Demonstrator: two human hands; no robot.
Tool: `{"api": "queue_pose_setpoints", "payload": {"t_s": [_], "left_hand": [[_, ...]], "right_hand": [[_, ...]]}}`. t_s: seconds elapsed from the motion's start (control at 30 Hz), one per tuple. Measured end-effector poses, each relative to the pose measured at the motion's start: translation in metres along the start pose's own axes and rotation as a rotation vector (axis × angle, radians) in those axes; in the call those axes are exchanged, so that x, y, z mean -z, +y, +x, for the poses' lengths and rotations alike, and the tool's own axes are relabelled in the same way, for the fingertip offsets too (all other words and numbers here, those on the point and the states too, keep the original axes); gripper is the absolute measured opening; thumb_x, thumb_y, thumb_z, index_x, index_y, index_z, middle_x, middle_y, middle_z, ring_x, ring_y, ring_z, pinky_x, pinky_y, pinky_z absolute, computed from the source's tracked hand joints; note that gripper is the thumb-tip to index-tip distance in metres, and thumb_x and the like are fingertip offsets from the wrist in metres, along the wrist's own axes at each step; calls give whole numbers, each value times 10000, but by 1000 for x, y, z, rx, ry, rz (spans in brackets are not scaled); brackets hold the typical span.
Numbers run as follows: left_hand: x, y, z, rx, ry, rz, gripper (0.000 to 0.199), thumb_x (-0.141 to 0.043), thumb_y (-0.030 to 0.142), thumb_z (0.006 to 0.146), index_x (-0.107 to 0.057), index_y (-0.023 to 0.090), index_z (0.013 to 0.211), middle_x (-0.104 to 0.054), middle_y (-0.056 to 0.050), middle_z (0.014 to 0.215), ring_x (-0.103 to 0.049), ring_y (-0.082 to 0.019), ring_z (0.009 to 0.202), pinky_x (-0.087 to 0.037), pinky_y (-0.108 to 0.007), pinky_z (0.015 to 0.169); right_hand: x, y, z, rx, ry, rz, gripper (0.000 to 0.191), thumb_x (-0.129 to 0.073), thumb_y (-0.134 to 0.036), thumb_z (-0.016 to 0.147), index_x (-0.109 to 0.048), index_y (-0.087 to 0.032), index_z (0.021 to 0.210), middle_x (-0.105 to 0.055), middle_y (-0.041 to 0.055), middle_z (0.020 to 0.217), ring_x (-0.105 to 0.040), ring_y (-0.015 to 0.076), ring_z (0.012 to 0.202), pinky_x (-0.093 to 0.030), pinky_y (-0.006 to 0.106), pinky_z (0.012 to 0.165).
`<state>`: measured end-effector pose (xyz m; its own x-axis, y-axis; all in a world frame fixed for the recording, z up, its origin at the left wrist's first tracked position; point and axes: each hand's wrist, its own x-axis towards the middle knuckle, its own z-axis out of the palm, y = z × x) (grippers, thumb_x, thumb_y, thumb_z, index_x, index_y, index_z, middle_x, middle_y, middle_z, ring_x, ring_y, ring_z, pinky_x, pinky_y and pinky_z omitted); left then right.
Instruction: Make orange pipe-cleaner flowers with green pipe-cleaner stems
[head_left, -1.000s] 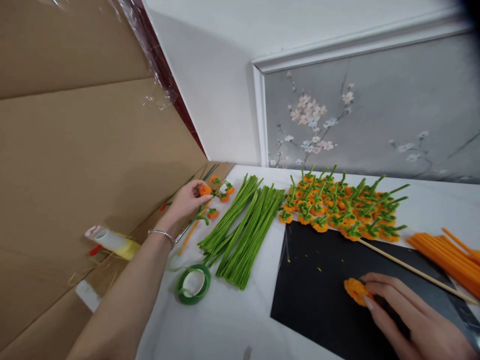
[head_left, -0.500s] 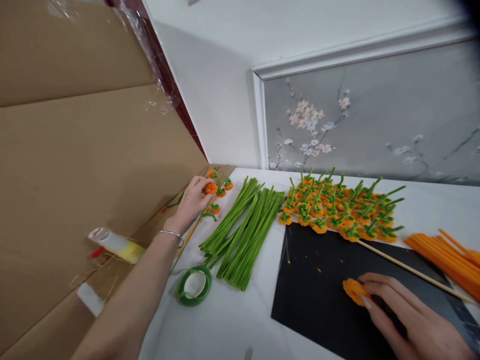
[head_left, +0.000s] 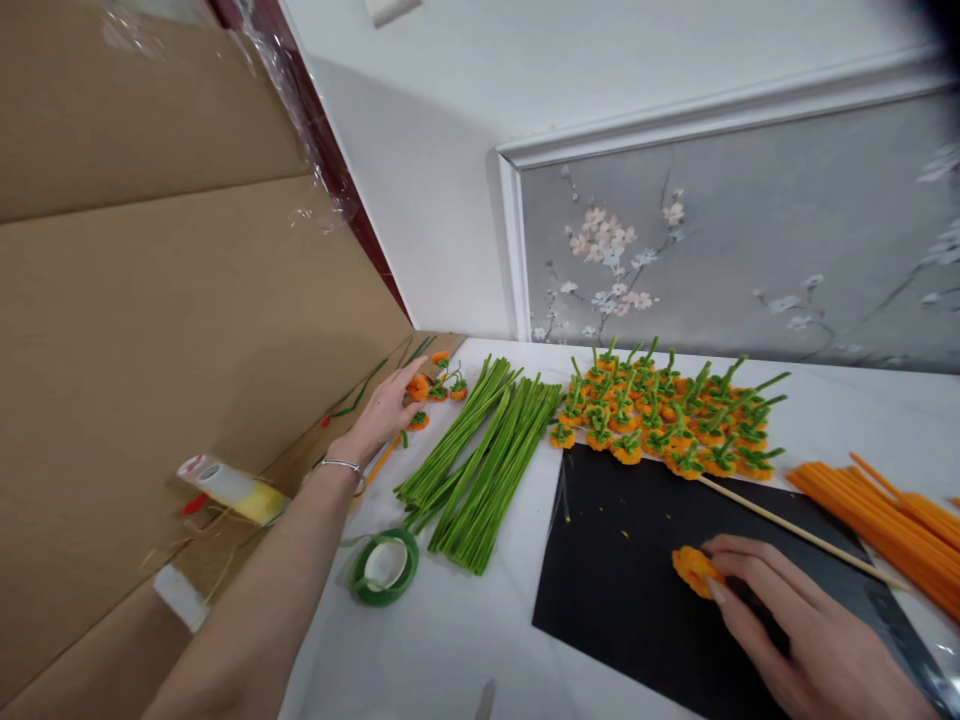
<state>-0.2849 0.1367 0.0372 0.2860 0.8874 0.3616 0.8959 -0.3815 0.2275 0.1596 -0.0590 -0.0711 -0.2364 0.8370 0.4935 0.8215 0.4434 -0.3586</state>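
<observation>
My left hand (head_left: 384, 408) reaches over a small group of orange pipe-cleaner flowers (head_left: 457, 389) at the table's far left corner. Its thumb and fingers are apart, with one darker orange flower (head_left: 418, 387) by the fingertips. Above the black mat (head_left: 600, 570), my right hand (head_left: 810, 620) pinches a fuzzy orange pipe-cleaner piece (head_left: 694, 572) between thumb and fingers. A bundle of green pipe cleaners (head_left: 487, 465) lies between the hands. Behind the mat sit rows of orange flowers with green stems (head_left: 667, 410).
Green floral tape (head_left: 409, 570) on a white core lies front left. A thin wooden stick (head_left: 802, 530) crosses the mat. Orange pipe cleaners (head_left: 877, 520) are piled at the right. Cardboard (head_left: 187, 320) stands along the left, beside a white and yellow packet (head_left: 236, 490).
My left hand's fingers have spread and let go of the darker orange flower, which now rests among the others. My right hand keeps its orange piece. The view has shifted slightly.
</observation>
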Motion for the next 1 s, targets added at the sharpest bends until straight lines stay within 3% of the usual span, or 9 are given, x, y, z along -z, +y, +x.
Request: {"api": "queue_pose_setpoints", "payload": {"t_s": [0.17, 0.27, 0.33, 0.37, 0.47, 0.57, 0.67, 0.8, 1.0], "left_hand": [[23, 21, -4, 48, 48, 52, 734, -600, 142, 743, -346, 179, 1430, -468, -130, 1373, -441, -315, 1259, -352, -476, 1063], [23, 68, 0, 27, 239, -7, 551, -584, 170, 790, -476, 117, 1328, -498, -142, 1338, -429, -326, 1266, -323, -500, 1080], [12, 117, 0, 46, 327, -224, 412, -577, 219, 825, -560, 137, 1229, -569, -123, 1248, -545, -281, 1138, -433, -446, 997], [5, 145, -3, 41, 295, -382, 347, -574, 246, 839, -592, 148, 1171, -619, -107, 1163, -601, -251, 1042, -480, -415, 941], [-18, 231, -20, -33, -83, -799, 273, -606, 270, 831, -624, 178, 1088, -671, -67, 1047, -639, -199, 948, -523, -336, 866], [-38, 288, -38, -33, -344, -1021, 249, -611, 265, 812, -630, 154, 1034, -675, -70, 976, -652, -180, 844, -550, -293, 745], [-54, 307, -44, 6, -408, -1087, 251, -604, 260, 808, -620, 147, 1031, -680, -68, 923, -657, -179, 803, -552, -292, 716], [-68, 306, -46, -20, -318, -1032, 229, -599, 211, 790, -651, 183, 1011, -696, -57, 963, -662, -192, 871, -535, -295, 787], [-74, 305, -52, 11, -338, -1172, 206, -639, 182, 768, -682, 174, 969, -688, -59, 947, -642, -190, 880, -511, -301, 826]], "right_hand": [[12, -5, 13, 0, 137, 42, 184, -480, -383, 906, -591, -242, 948, -652, 66, 1020, -637, 234, 932, -497, 385, 812], [29, -10, 23, -116, 194, 157, 144, -507, -342, 902, -594, -229, 924, -644, 75, 1039, -604, 236, 984, -451, 417, 886], [40, -14, 30, -205, 173, 279, 143, -511, -337, 907, -600, -225, 915, -633, 75, 1058, -589, 224, 1009, -450, 393, 892], [45, -15, 33, -235, 160, 343, 149, -508, -338, 910, -603, -224, 914, -629, 75, 1066, -586, 217, 1016, -450, 380, 896], [55, -17, 39, -288, 161, 486, 156, -509, -336, 910, -608, -217, 897, -623, 74, 1069, -583, 206, 1023, -446, 356, 901], [60, -19, 41, -284, 192, 556, 155, -518, -326, 903, -615, -207, 885, -625, 78, 1049, -587, 204, 1005, -449, 353, 895], [61, -20, 42, -251, 206, 551, 146, -526, -308, 895, -625, -203, 871, -633, 79, 1021, -588, 209, 997, -453, 362, 892], [60, -22, 42, -200, 191, 440, 100, -533, -258, 880, -616, -204, 863, -651, 84, 999, -595, 220, 966, -454, 392, 872], [60, -29, 41, -145, 239, 202, 161, -467, -196, 894, -618, -213, 949, -658, 93, 1017, -574, 247, 985, -430, 415, 860]]}}
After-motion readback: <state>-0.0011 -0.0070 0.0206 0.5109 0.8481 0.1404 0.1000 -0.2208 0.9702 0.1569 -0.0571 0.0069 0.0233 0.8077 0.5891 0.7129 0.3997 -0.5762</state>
